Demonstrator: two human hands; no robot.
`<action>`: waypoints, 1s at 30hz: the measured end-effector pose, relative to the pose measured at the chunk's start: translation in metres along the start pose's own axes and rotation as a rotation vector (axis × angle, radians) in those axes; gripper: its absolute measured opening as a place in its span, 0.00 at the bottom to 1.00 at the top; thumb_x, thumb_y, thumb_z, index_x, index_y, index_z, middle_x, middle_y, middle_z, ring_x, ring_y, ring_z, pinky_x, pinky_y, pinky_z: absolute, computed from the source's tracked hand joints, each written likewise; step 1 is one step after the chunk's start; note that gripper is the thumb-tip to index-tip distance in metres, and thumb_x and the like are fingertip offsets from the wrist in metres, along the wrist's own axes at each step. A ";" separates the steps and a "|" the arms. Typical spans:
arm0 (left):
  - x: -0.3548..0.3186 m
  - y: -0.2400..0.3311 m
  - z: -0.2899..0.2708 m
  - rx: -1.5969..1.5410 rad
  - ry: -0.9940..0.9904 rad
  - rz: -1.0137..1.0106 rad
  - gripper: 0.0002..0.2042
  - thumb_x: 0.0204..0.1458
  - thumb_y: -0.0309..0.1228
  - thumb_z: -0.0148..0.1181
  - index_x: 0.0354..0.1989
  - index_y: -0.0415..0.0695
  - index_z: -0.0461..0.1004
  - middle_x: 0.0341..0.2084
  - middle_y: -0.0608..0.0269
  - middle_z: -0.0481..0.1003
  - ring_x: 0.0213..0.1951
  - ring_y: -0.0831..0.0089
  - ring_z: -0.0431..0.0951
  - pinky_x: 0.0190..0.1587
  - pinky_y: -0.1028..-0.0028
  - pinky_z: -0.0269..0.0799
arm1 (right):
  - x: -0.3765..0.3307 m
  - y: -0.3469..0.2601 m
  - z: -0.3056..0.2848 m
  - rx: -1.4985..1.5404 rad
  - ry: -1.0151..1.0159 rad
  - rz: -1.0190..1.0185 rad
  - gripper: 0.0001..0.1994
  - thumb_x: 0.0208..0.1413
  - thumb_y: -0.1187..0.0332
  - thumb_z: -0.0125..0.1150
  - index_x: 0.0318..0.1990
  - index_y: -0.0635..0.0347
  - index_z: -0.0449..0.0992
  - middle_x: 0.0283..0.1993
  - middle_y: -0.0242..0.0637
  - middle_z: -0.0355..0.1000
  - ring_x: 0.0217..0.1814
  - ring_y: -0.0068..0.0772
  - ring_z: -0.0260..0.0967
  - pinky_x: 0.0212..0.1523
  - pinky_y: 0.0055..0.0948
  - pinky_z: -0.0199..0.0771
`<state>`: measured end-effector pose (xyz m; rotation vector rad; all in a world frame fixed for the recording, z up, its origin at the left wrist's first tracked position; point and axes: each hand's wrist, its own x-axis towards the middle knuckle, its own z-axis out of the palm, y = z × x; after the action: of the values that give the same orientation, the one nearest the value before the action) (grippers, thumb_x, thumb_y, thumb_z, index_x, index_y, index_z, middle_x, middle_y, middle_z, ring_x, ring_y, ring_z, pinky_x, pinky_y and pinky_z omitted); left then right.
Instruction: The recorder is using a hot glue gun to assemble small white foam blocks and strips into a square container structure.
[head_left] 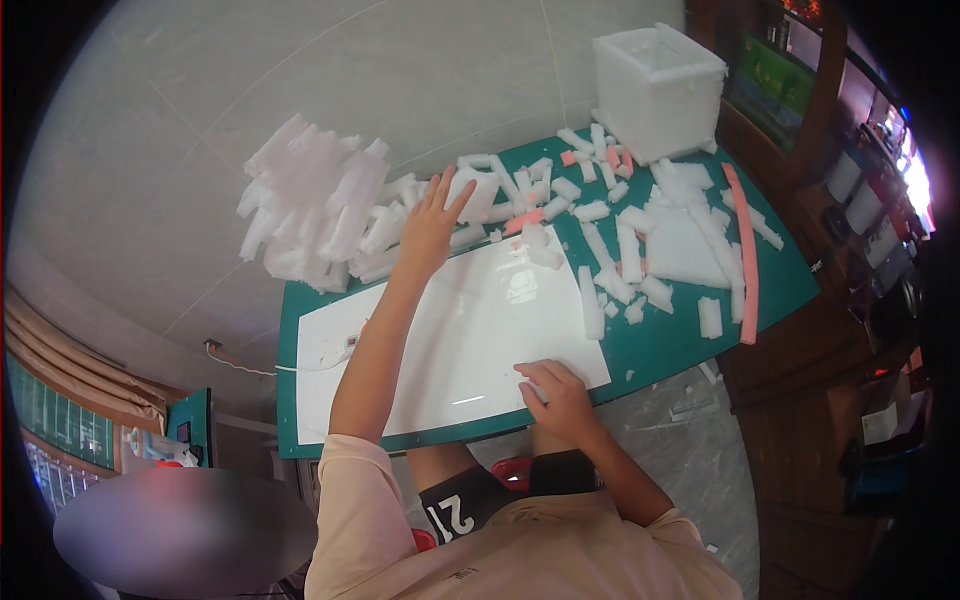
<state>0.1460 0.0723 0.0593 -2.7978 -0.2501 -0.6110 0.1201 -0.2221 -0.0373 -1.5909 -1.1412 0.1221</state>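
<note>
My left hand stretches to the back of the table, its fingers spread over white foam pieces; nothing shows in its grip. Whether the fingertips touch the foam, I cannot tell. At the front edge of a glossy white sheet, my right hand rests with thumb and fingers apart, holding nothing visible. A short pink foam strip lies beyond the sheet among the white pieces. A small white foam chunk sits on the sheet's far right corner.
Stacked white foam strips rise at the back left. An open white foam box stands at the back right. Several loose foam pieces, a flat foam panel and a long pink strip lie on the green tabletop. A white cable runs leftward.
</note>
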 end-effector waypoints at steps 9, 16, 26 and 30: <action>-0.066 0.020 -0.056 -0.385 0.054 -0.158 0.16 0.46 0.19 0.53 0.46 0.43 0.70 0.42 0.53 0.73 0.41 0.54 0.74 0.42 0.64 0.70 | 0.001 -0.002 0.003 -0.052 0.021 -0.008 0.11 0.48 0.75 0.58 0.41 0.60 0.75 0.37 0.41 0.72 0.39 0.43 0.70 0.41 0.35 0.71; -0.132 0.061 -0.071 -0.623 -0.012 -0.111 0.08 0.49 0.20 0.53 0.38 0.39 0.73 0.31 0.51 0.75 0.34 0.54 0.75 0.36 0.64 0.70 | -0.001 0.001 0.005 -0.106 0.040 -0.058 0.11 0.47 0.75 0.56 0.41 0.60 0.74 0.37 0.42 0.70 0.40 0.46 0.68 0.41 0.38 0.70; -0.204 0.108 -0.056 -0.966 -0.052 -0.418 0.08 0.51 0.22 0.52 0.38 0.38 0.75 0.30 0.52 0.76 0.28 0.63 0.77 0.34 0.72 0.71 | -0.002 -0.002 0.011 -0.180 0.056 -0.072 0.10 0.46 0.76 0.56 0.39 0.59 0.75 0.35 0.40 0.71 0.38 0.44 0.68 0.39 0.36 0.71; -0.216 0.117 -0.047 -1.039 0.002 -0.530 0.07 0.52 0.22 0.53 0.37 0.38 0.75 0.29 0.54 0.76 0.29 0.67 0.76 0.34 0.74 0.71 | -0.001 -0.003 0.014 -0.221 0.072 -0.065 0.10 0.45 0.77 0.57 0.38 0.59 0.76 0.34 0.40 0.72 0.36 0.43 0.69 0.37 0.35 0.71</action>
<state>-0.0401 -0.0763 -0.0180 -3.7275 -0.9225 -1.1087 0.1089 -0.2134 -0.0404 -1.7351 -1.1803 -0.1067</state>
